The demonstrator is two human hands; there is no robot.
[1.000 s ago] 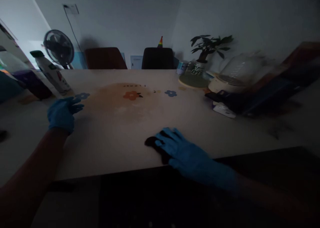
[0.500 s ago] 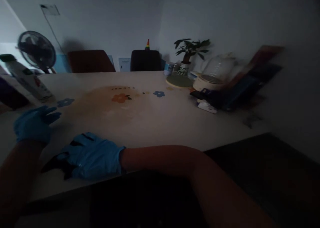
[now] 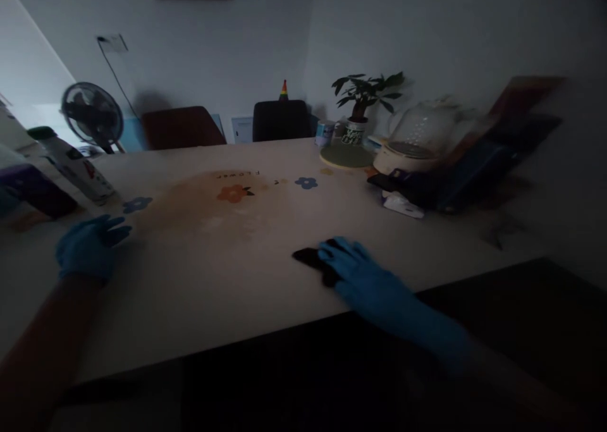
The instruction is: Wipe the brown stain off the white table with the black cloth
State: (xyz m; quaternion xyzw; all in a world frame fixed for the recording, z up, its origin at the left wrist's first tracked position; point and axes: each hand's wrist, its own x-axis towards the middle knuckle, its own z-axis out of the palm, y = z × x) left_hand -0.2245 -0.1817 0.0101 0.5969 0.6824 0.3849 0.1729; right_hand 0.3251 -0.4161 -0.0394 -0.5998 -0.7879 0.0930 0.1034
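Observation:
Both my hands wear blue gloves. My right hand (image 3: 365,280) presses a dark cloth (image 3: 315,259) against the white tabletop (image 3: 213,293), near its front edge right of centre. Part of the cloth sticks out beyond the fingertips; the rest lies under the palm and fingers. My left hand (image 3: 90,245) rests at the left of the table with its fingers apart and nothing in them. Just beyond it stands a white bottle with a green cap (image 3: 78,169). Printed flowers, among them an orange one (image 3: 232,193), mark the tabletop.
A potted plant (image 3: 358,119) stands by a round green mat (image 3: 346,156) at the back. A clear-topped appliance (image 3: 410,144) and a dark blue object (image 3: 478,172) crowd the right side. Chairs (image 3: 184,127) line the far edge; a fan (image 3: 92,116) stands behind at left.
My right hand has swept the dark cloth from the left front of the table across to the right. My left hand stays in about the same place. The view has tilted up slightly.

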